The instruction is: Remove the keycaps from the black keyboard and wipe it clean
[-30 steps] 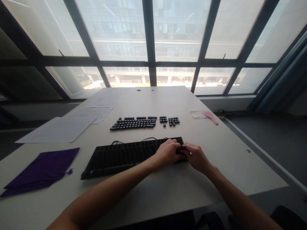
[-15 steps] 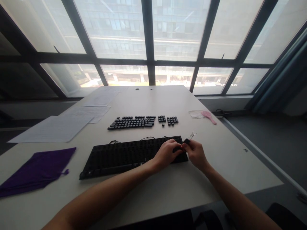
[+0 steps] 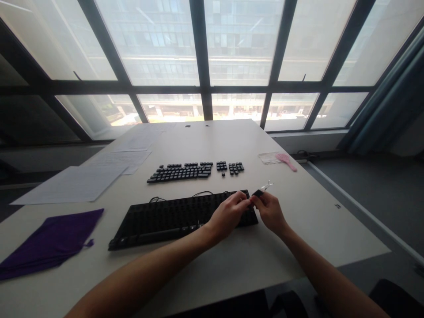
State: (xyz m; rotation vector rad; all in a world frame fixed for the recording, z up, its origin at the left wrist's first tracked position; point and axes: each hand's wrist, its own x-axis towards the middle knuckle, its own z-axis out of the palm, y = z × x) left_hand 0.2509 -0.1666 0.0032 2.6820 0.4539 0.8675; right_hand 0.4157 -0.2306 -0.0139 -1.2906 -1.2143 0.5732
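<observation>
A black keyboard (image 3: 155,221) lies at a slant on the white table, most of its keycaps off. Over its right end, my left hand (image 3: 228,214) is closed, thumb and fingers pinched together; whatever they hold is too small or hidden to name. My right hand (image 3: 270,213) meets it fingertip to fingertip, just past the keyboard's right edge. It is closed on a keycap puller (image 3: 259,192) with a dark handle, whose wire loops point up and away from me. Beyond the keyboard, loose black keycaps (image 3: 180,173) are laid out in keyboard order.
A purple drawstring pouch (image 3: 54,240) lies at the left, with sheets of paper (image 3: 79,179) behind it. A pink brush-shaped object (image 3: 285,160) rests at the right edge on a clear wrapper (image 3: 267,158). A cable (image 3: 157,199) runs behind the keyboard.
The view has tilted slightly. My left thumb and fingers have come closer together, while both hands stay over the keyboard's right end. The puller remains in my right hand.
</observation>
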